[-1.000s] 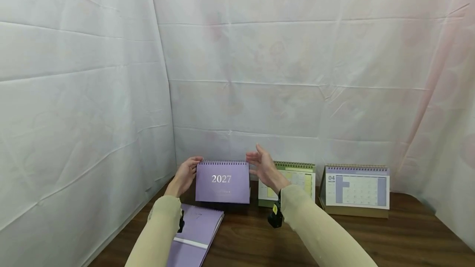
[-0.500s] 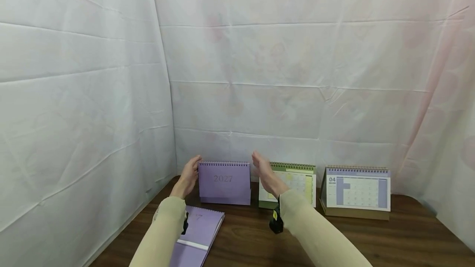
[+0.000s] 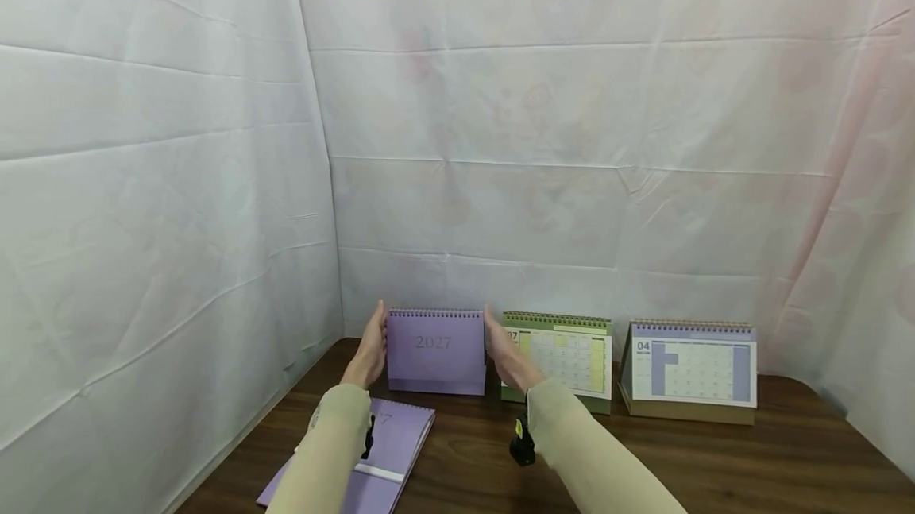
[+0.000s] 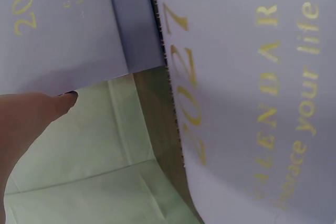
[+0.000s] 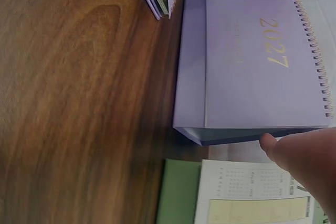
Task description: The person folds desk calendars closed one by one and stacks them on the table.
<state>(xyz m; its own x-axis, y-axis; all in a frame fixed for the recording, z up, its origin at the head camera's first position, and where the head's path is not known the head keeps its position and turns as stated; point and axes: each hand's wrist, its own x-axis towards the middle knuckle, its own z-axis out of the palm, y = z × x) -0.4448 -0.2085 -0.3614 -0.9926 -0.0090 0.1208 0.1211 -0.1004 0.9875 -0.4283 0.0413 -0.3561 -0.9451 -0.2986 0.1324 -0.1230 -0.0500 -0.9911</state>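
A purple 2027 desk calendar (image 3: 436, 351) stands at the back left, its coil along the top edge. My left hand (image 3: 370, 349), fingers straight and pointing up, lies along its left side. Along the right side my right hand (image 3: 506, 353) stands the same way, palm toward the calendar. The right wrist view shows the stand's open end on that side, with my right thumb (image 5: 296, 153) right at it. In the left wrist view my left thumb (image 4: 37, 111) is at the calendar's side edge. A second purple 2027 calendar (image 3: 400, 427) lies flat in front, partly hidden by my left sleeve.
A green desk calendar (image 3: 572, 359) stands just right of my right hand, which overlaps its left part in the head view. Farther right stands a blue-and-white calendar (image 3: 696, 375) on a brown base. White cloth (image 3: 472, 141) hangs behind and left of the wooden table (image 3: 465, 466).
Both hands have gone from spread, bent fingers near the top corners to straight fingers beside the calendar. The right hand has come lower. The standing purple calendar sits slightly farther right.
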